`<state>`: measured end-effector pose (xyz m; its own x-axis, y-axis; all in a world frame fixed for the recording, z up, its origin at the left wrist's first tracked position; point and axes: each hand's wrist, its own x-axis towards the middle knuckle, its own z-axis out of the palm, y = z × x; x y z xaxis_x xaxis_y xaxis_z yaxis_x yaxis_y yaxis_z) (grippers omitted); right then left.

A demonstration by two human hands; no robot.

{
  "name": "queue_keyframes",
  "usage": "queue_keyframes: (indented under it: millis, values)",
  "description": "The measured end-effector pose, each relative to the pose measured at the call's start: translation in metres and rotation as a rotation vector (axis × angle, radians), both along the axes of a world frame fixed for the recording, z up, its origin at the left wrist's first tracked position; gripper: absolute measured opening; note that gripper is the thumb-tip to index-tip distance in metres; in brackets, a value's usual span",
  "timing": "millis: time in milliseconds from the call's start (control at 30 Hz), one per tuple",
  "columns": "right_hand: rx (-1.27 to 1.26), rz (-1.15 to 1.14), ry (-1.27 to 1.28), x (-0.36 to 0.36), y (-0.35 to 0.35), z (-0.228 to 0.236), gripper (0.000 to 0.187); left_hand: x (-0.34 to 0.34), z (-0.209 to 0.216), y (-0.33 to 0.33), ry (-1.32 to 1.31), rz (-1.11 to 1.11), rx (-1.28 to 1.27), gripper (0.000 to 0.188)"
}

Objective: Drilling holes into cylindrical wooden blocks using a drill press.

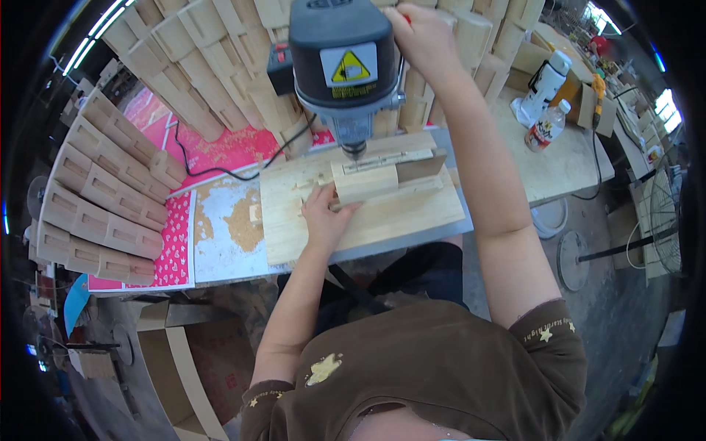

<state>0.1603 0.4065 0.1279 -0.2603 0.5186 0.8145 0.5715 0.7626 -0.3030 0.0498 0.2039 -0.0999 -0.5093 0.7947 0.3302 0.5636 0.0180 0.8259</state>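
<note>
Your left hand, fingers spread, braces the pale rectangular wooden block: likely light, stiff; hold its left end.

The board lies on the table. On the board, under the drill, is the block; the left hand is at its left end. The right hand is at the drill's right side. The rear stack stands behind, the left stack at the table's left. Rightward, on a bench, a bottle stands before a flask. A box sits on the floor, front left.
</note>
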Motion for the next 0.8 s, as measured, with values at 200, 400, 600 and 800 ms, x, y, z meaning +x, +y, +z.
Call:
queue_keyframes:
  millis: [200,400,600,800]
  values:
    - [-0.501,0.484,0.102,0.051,-0.04,-0.053,0.051,-0.007,-0.003,-0.002,0.08,-0.035,-0.007,0.044]
    - [-0.429,0.444,-0.48,0.099,-0.049,-0.157,0.03,-0.015,0.007,-0.019,0.063,-0.084,0.14,0.03]
    - [-0.477,0.458,-0.448,0.104,-0.057,-0.151,0.025,-0.069,0.016,-0.105,-0.213,-0.029,0.077,0.024]
    - [-0.486,0.512,-0.449,0.088,-0.077,-0.142,0.023,-0.062,0.076,-0.091,-0.821,0.134,-0.092,0.032]
